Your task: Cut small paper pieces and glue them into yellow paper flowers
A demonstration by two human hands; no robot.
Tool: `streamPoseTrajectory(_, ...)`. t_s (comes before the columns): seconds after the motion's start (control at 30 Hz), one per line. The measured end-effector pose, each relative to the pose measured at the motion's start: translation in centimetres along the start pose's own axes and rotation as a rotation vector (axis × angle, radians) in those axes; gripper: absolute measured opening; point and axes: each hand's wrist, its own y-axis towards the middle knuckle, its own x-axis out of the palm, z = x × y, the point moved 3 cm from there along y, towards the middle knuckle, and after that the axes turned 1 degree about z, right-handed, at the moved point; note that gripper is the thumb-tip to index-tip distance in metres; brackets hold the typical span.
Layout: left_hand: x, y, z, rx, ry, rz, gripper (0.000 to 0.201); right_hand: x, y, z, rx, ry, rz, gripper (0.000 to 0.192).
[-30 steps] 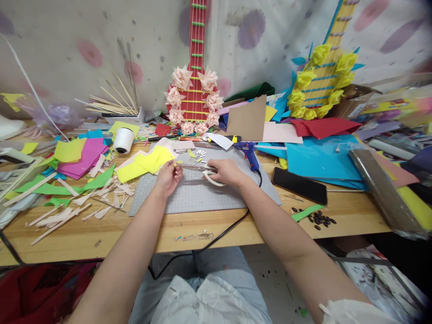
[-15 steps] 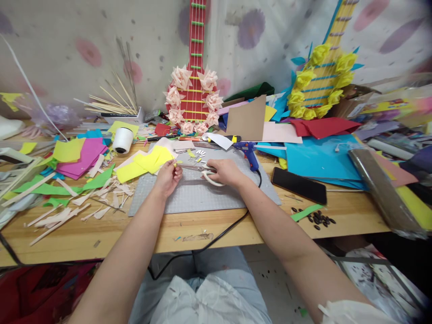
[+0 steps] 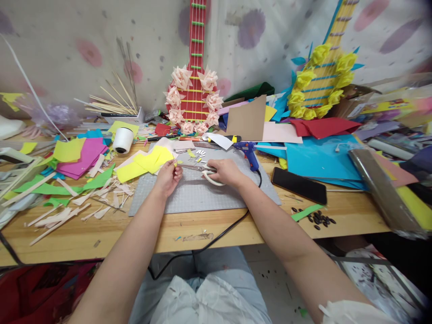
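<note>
My right hand [image 3: 227,172] is closed round the white handles of a pair of scissors [image 3: 213,181], whose blades point left above the grey cutting mat [image 3: 202,202]. My left hand [image 3: 168,178] pinches a tiny yellow piece [image 3: 175,164] between thumb and fingertips, right at the blade tips. The piece is too small for me to make out its exact form. Behind the left hand lie bright yellow paper sheets [image 3: 145,164]. Several small white bits [image 3: 201,153] are scattered on the mat beyond the blades.
A blue glue gun [image 3: 249,155] lies right of the hands, its black cable [image 3: 232,225] running over the table edge. Beyond it is a phone [image 3: 299,185]. Paper scraps [image 3: 60,216] cover the left side. A red paper guitar [image 3: 194,99] stands behind.
Almost nothing differs. Both hands, the scissors and the yellow piece stay in nearly the same place.
</note>
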Motion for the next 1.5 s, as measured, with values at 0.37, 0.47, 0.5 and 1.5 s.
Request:
streamPoseTrajectory(0.37, 0.01, 0.05, 0.03, 0.003, 0.006, -0.044, 0.016, -0.19, -0.01, -0.01, -0.006, 0.013, -0.011, 0.032)
streamPoseTrajectory(0.47, 0.02, 0.01, 0.04, 0.0, 0.01, -0.06, 0.016, -0.19, -0.01, 0.23, 0.0, 0.002, -0.017, 0.034)
streamPoseTrajectory(0.5, 0.0, 0.01, 0.03, -0.002, 0.009, -0.059, 0.016, -0.18, -0.01, 0.27, -0.001, 0.002, -0.017, 0.034)
streamPoseTrajectory(1.5, 0.46, -0.52, 0.24, -0.041, 0.034, -0.018, 0.018, -0.27, -0.11, -0.19, -0.003, 0.003, -0.002, 0.03)
